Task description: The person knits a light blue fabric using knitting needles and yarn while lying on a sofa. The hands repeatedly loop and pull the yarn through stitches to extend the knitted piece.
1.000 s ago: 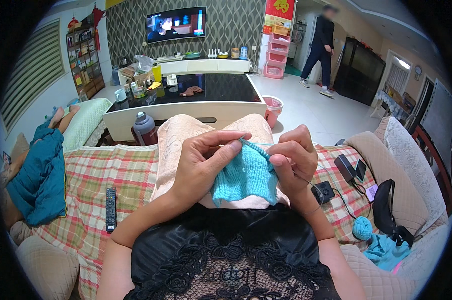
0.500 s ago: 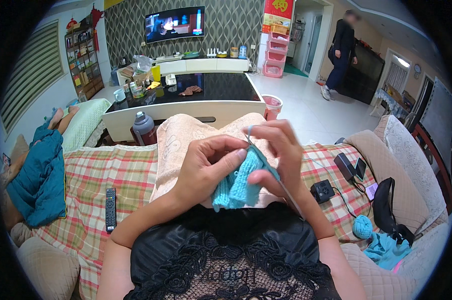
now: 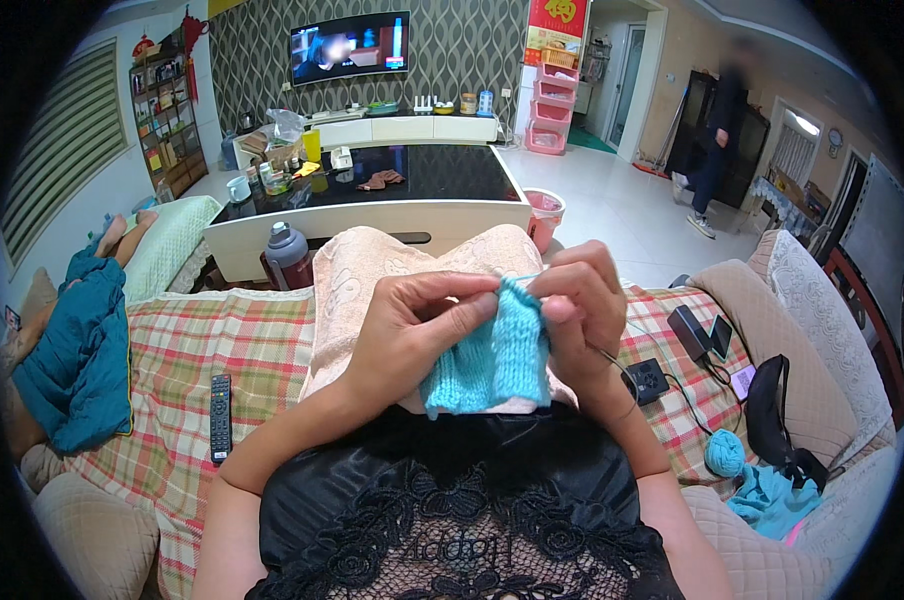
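A turquoise piece of knitting [image 3: 519, 350] hangs over my lap, its top edge on a needle mostly hidden by my fingers. My left hand [image 3: 402, 340] pinches its upper left edge between thumb and fingers. At its upper right corner my right hand [image 3: 587, 310] is closed with bent fingers on the knitting needle; a thin grey needle cable [image 3: 622, 372] curves out beneath that hand. A short strand of turquoise yarn runs between the hands at the top. The ball of yarn [image 3: 725, 453] lies on the sofa at my right.
A peach towel [image 3: 357, 265] covers my knees. A remote control [image 3: 221, 420] lies on the plaid sofa cover, left. To the right are a black box-shaped device [image 3: 647, 381], a phone [image 3: 720, 337] and turquoise cloth [image 3: 777, 500]. Ahead stands a coffee table [image 3: 442, 180]. A person [image 3: 727, 135] walks at far right.
My right hand has come down and slightly right, its fingers now bent in. The knitting has turned to show a flatter face. The walking person has moved right.
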`<state>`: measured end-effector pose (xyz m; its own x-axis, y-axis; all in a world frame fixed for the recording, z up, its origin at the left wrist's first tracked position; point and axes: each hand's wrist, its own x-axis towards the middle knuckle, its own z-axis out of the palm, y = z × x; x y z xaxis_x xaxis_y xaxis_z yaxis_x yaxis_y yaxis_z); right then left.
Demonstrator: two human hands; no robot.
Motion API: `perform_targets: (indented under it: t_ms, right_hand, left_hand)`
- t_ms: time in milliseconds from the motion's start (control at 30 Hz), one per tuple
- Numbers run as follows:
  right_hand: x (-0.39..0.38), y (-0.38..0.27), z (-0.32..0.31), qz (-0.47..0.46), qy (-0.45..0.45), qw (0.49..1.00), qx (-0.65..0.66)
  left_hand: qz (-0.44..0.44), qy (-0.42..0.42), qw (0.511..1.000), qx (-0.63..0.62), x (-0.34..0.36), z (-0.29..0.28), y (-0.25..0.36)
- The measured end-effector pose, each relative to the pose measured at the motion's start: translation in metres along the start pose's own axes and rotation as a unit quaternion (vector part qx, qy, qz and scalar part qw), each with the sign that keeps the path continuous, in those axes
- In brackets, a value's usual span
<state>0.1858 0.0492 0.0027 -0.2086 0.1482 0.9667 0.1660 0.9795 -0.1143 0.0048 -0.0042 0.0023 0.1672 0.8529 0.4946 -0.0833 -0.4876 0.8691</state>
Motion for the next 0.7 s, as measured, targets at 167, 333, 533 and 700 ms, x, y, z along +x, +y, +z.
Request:
perform_targets:
  t_ms: [167, 333, 533, 700]
  right_hand:
    - [-0.005, 0.003, -0.006, -0.006, -0.006, 1.000, -0.006]
    - [-0.006, -0.003, -0.004, -0.001, 0.007, 0.999, -0.054]
    - [0.007, -0.005, 0.004, 0.049, -0.103, 0.993, -0.011]
    - [0.004, -0.004, 0.003, 0.028, -0.081, 0.996, 0.004]
  left_hand:
    - [0.026, 0.022, 0.999, -0.019, 0.003, -0.002, 0.000]
    - [0.043, 0.039, 0.997, -0.053, 0.004, -0.001, -0.003]
    - [0.007, -0.005, 1.000, -0.018, 0.001, -0.002, -0.003]
    - [0.017, -0.010, 1.000, -0.017, 0.001, -0.003, -0.004]
